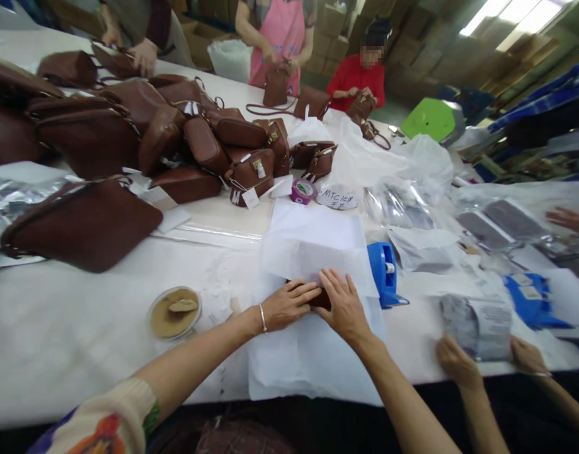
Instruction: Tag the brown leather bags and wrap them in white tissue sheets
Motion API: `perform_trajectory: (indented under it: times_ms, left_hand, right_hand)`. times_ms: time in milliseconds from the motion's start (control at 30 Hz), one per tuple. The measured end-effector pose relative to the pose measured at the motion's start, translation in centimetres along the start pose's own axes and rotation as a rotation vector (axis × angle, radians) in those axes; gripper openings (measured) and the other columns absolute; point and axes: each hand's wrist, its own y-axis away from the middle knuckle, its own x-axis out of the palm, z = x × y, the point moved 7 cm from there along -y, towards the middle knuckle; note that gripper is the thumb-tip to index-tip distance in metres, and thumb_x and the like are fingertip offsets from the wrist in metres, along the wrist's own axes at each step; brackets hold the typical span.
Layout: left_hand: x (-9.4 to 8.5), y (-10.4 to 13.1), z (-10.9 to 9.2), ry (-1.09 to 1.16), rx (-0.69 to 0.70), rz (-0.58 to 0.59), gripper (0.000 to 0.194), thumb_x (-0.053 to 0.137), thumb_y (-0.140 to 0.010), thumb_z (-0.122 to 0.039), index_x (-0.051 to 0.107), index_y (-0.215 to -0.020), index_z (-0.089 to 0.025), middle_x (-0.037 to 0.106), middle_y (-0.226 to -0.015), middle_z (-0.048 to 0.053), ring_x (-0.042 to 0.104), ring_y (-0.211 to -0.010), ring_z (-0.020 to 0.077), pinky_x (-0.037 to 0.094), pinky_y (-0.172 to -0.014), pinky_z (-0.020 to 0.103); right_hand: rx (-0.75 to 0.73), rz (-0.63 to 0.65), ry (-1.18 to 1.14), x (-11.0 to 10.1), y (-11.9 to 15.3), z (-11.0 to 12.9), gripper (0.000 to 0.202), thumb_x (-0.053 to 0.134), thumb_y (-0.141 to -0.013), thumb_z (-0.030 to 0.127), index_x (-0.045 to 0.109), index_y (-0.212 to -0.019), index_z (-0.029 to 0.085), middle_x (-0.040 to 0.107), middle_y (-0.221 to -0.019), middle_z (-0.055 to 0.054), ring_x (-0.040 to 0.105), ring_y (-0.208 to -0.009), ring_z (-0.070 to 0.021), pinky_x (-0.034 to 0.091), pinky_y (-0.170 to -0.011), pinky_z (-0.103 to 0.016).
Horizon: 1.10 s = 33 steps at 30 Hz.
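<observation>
A small dark brown leather piece (322, 299), perhaps a little bag or purse, lies on white tissue paper (312, 359). My left hand (289, 306), with a bangle at its wrist, lays its fingers over the left part of the piece. From the right, my right hand (343, 309) spans it, thumb at the near side and fingers stretched along the far side onto a folded-up flap of the paper. Both hands mostly cover the piece, so its full shape is hidden. A blue tape dispenser (382, 274) stands right beside the paper.
Brown leather bags (85, 135) are heaped at the left. A round tub (174, 312) with a sponge stands left of my arm. Purple tape roll (303, 190) and plastic bags (397, 202) lie beyond. At right, a co-worker's hands hold a grey package (478, 325). Several people work across the table.
</observation>
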Motion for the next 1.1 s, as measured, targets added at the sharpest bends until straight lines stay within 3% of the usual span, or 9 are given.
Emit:
perform_trajectory:
  times_ms: [67, 200, 267, 333, 433, 600, 800, 933, 1100]
  left_hand:
    - [0.3, 1.5, 0.4, 0.222, -0.199, 0.001, 0.014, 0.048, -0.093, -0.016, 0.062, -0.092, -0.018, 0.061, -0.127, 0.010, 0.050, -0.124, 0.0239, 0.033, -0.109, 0.044]
    - [2.0, 6.1, 3.8, 0.740, -0.872, -0.140, 0.011, 0.056, -0.083, -0.018, 0.059, -0.094, -0.018, 0.064, -0.106, 0.009, 0.056, -0.109, 0.0246, 0.037, -0.104, 0.045]
    - [2.7, 7.5, 5.2, 0.853, -1.052, -0.225, 0.028, 0.053, -0.080, -0.015, 0.054, -0.107, -0.017, 0.063, -0.107, 0.009, 0.058, -0.102, 0.0225, 0.043, -0.098, 0.043]
    - [3.4, 7.5, 6.2, 0.980, -1.130, -0.260, 0.038, 0.051, -0.078, -0.014, 0.050, -0.115, -0.016, 0.064, -0.103, 0.008, 0.062, -0.089, 0.0196, 0.050, -0.084, 0.038]
    - [4.1, 6.1, 6.9, 1.238, -1.153, -0.305, 0.038, 0.053, -0.074, -0.016, 0.054, -0.111, -0.014, 0.067, -0.095, 0.007, 0.065, -0.080, 0.0178, 0.052, -0.071, 0.031]
    - [3.6, 3.6, 5.4, 1.554, -1.066, -0.450, 0.036, 0.064, -0.068, -0.021, 0.061, -0.103, -0.015, 0.068, -0.094, 0.006, 0.065, -0.087, 0.0192, 0.052, -0.075, 0.029]
    - [2.5, 1.7, 3.3, 1.790, -0.953, -0.520, 0.046, 0.070, -0.069, -0.031, 0.058, -0.111, -0.014, 0.065, -0.110, 0.013, 0.064, -0.100, 0.0228, 0.054, -0.082, 0.035]
    - [2.4, 0.2, 4.0, 1.730, -0.899, -0.472, 0.040, 0.067, -0.074, -0.025, 0.059, -0.112, -0.014, 0.065, -0.114, 0.015, 0.064, -0.104, 0.0242, 0.053, -0.083, 0.036]
    - [4.9, 1.9, 6.3, 1.345, -1.057, -0.385, 0.028, 0.054, -0.072, -0.009, 0.062, -0.099, -0.014, 0.067, -0.095, 0.007, 0.063, -0.093, 0.0196, 0.052, -0.083, 0.034]
  right_hand:
    - [0.005, 0.135, -0.029, 1.5, -0.9, -0.8, 0.084, 0.075, -0.070, 0.027, 0.036, -0.144, 0.022, 0.043, -0.148, -0.012, 0.037, -0.138, -0.0302, 0.028, -0.114, -0.054]
    - [0.066, 0.233, -0.130, 2.1, -1.3, -2.3, 0.086, 0.075, -0.069, 0.033, 0.036, -0.145, 0.024, 0.042, -0.148, -0.011, 0.038, -0.137, -0.0276, 0.034, -0.113, -0.047]
    - [0.075, 0.277, -0.149, 2.1, -1.3, -2.6, 0.085, 0.075, -0.068, 0.033, 0.037, -0.144, 0.023, 0.040, -0.149, -0.011, 0.037, -0.138, -0.0275, 0.034, -0.113, -0.046]
    - [0.079, 0.303, -0.143, 2.1, -1.3, -2.7, 0.087, 0.075, -0.067, 0.034, 0.037, -0.144, 0.023, 0.039, -0.149, -0.011, 0.037, -0.137, -0.0276, 0.034, -0.113, -0.046]
    - [0.039, 0.286, -0.078, 2.4, -1.1, -2.1, 0.092, 0.077, -0.066, 0.034, 0.032, -0.146, 0.022, 0.038, -0.149, -0.013, 0.037, -0.137, -0.0292, 0.035, -0.112, -0.046]
    - [-0.084, 0.117, 0.095, 3.3, 0.1, -0.8, 0.109, 0.080, -0.064, 0.040, 0.017, -0.150, 0.017, 0.030, -0.152, -0.020, 0.029, -0.139, -0.0378, 0.033, -0.110, -0.056]
    - [-0.109, -0.061, 0.116, 1.4, 0.4, -3.0, 0.080, 0.065, -0.078, 0.041, 0.028, -0.143, 0.014, 0.045, -0.138, -0.024, 0.045, -0.128, -0.0376, 0.044, -0.100, -0.055]
    - [-0.087, 0.100, 0.038, -1.3, -2.6, -5.4, 0.076, 0.061, -0.070, 0.028, 0.034, -0.140, 0.015, 0.052, -0.132, -0.019, 0.052, -0.122, -0.0332, 0.046, -0.100, -0.050]
    - [-0.061, 0.407, 0.000, -2.7, -8.1, -5.3, 0.071, 0.065, -0.066, 0.032, 0.047, -0.134, 0.018, 0.058, -0.131, -0.012, 0.058, -0.117, -0.0300, 0.046, -0.102, -0.044]
